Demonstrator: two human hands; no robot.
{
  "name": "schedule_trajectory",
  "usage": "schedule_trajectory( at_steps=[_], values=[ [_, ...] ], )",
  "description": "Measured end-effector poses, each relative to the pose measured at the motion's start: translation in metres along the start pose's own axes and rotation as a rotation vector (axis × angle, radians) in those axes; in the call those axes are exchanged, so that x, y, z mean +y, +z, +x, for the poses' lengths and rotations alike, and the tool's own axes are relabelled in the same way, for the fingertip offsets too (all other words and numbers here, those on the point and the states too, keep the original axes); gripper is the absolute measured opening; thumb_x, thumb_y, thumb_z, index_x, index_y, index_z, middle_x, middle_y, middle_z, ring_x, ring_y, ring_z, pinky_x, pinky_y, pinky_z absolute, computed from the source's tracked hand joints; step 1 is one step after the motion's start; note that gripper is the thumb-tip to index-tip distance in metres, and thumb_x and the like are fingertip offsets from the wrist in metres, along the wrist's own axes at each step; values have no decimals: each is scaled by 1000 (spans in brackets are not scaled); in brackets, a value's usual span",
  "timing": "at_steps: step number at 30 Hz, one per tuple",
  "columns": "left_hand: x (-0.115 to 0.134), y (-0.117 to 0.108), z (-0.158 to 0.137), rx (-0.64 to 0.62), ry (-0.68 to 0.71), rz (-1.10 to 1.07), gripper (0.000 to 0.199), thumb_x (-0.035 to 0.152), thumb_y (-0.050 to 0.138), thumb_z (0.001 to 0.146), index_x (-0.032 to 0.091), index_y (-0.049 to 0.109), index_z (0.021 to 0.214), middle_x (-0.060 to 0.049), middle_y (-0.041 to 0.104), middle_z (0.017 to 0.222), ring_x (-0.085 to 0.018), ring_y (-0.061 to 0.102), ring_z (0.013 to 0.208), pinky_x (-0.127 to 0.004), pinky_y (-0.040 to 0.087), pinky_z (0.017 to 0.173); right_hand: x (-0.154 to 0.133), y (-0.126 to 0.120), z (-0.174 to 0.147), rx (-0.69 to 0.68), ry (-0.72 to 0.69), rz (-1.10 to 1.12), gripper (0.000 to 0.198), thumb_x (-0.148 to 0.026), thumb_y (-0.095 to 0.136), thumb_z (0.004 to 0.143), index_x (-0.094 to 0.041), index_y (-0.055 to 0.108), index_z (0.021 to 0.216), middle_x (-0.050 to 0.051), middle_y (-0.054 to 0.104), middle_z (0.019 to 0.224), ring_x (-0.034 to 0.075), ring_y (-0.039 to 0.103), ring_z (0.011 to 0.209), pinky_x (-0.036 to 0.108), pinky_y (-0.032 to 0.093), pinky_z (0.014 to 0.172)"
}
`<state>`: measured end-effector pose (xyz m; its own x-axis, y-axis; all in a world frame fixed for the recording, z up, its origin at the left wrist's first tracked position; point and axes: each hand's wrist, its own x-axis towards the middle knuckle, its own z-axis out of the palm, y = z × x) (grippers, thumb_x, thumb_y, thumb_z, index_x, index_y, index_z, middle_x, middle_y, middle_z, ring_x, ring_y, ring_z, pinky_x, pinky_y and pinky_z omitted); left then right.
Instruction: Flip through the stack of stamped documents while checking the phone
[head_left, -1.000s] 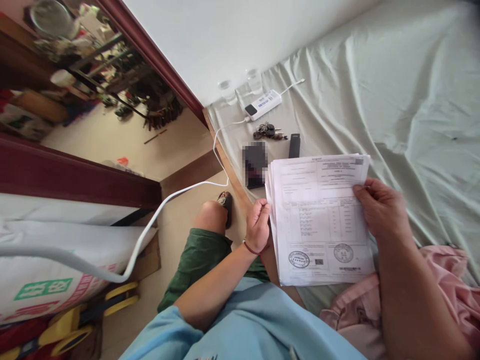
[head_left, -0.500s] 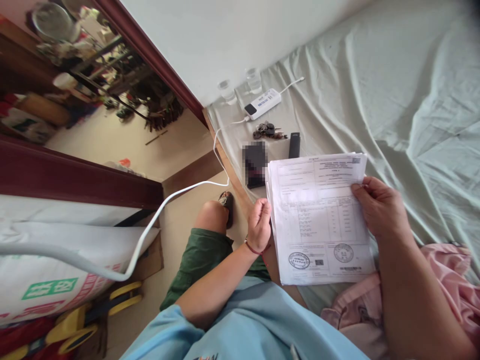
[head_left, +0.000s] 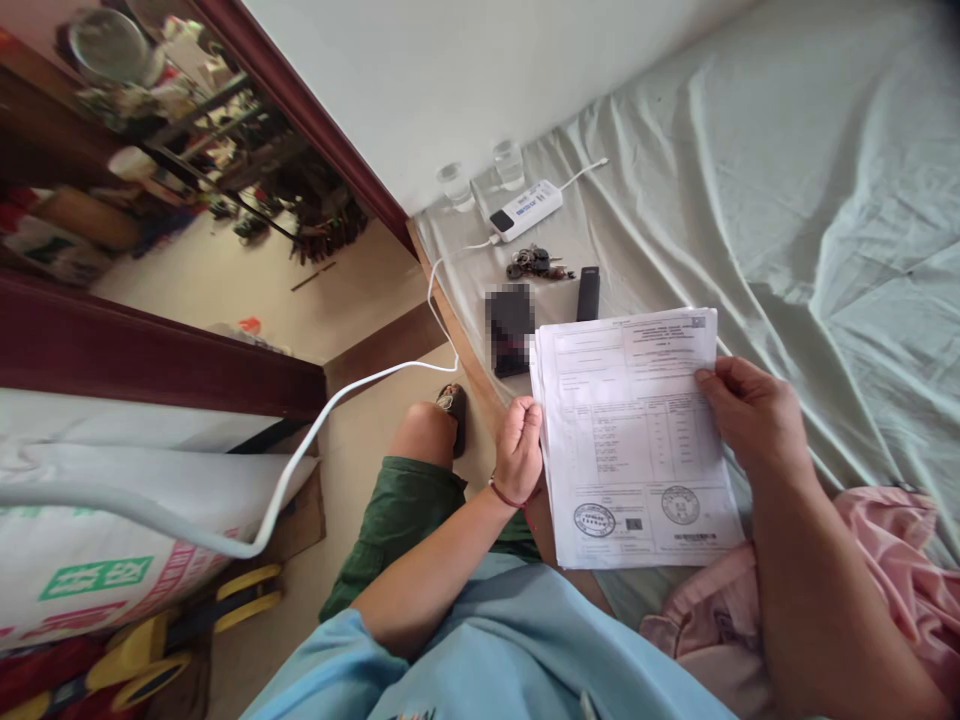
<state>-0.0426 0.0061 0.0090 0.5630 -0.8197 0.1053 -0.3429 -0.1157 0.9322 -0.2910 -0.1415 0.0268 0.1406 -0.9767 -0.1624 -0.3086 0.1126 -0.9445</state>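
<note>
A stack of printed papers (head_left: 637,440) with round and oval stamps on its top sheet is held in front of me. My left hand (head_left: 519,450) is closed on the stack's left edge. My right hand (head_left: 757,415) pinches the right edge near the upper corner, thumb on top. Beyond the papers lie a black stick-shaped object (head_left: 589,293), a bunch of keys (head_left: 538,262) and a dark, partly blurred flat object (head_left: 511,330). The undersides of the sheets are hidden.
The papers are over a bed with a pale green sheet (head_left: 675,200). A white device with a cable (head_left: 529,210) and two clear cups (head_left: 454,186) stand by the wall. A white cable (head_left: 360,380) crosses at left. Pink cloth (head_left: 892,540) lies at right.
My right hand has shifted slightly left and the papers' right edge has come in with it. My left hand stays in place on the left edge.
</note>
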Motion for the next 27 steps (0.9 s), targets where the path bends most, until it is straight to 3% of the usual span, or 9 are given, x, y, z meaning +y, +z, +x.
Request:
schedule_trajectory(
  at_steps=[8, 13, 16, 22, 27],
  values=[
    [1, 0, 1, 24, 31, 82, 36, 53, 46, 105, 21, 59, 96, 0, 58, 80, -17, 55, 77, -29, 47, 75, -2, -3, 3, 159, -16, -122, 18, -37, 70, 88, -23, 78, 95, -2, 71, 75, 12, 57, 65, 25, 41, 60],
    [1, 0, 2, 24, 46, 87, 35, 53, 46, 105, 21, 59, 99, -1, 60, 82, -17, 57, 78, -30, 47, 76, -1, 0, 6, 194, 42, 298, 26, -35, 80, 80, -23, 74, 103, -2, 72, 75, 12, 59, 59, 23, 44, 54],
    [1, 0, 2, 23, 39, 72, 36, 54, 47, 105, 21, 60, 99, -2, 62, 84, -18, 58, 80, -31, 48, 78, -5, 2, 6, 209, 89, 485, 31, -30, 86, 71, -22, 72, 97, -3, 71, 70, 11, 58, 53, 22, 45, 49],
    [2, 0, 1, 25, -14, 13, 40, 58, 49, 103, 21, 62, 99, -3, 66, 87, -19, 61, 83, -31, 49, 78, -16, 0, 6, 195, 182, 689, 35, -20, 90, 53, -21, 71, 81, -1, 73, 70, 16, 65, 56, 29, 57, 54],
    [2, 0, 2, 10, -28, 17, 39, 57, 50, 104, 20, 63, 99, -3, 68, 86, -19, 62, 81, -33, 49, 77, -21, -3, 6, 132, 263, 725, 39, -21, 93, 48, -19, 73, 82, 2, 74, 73, 18, 68, 62, 29, 58, 54]
  ],
)
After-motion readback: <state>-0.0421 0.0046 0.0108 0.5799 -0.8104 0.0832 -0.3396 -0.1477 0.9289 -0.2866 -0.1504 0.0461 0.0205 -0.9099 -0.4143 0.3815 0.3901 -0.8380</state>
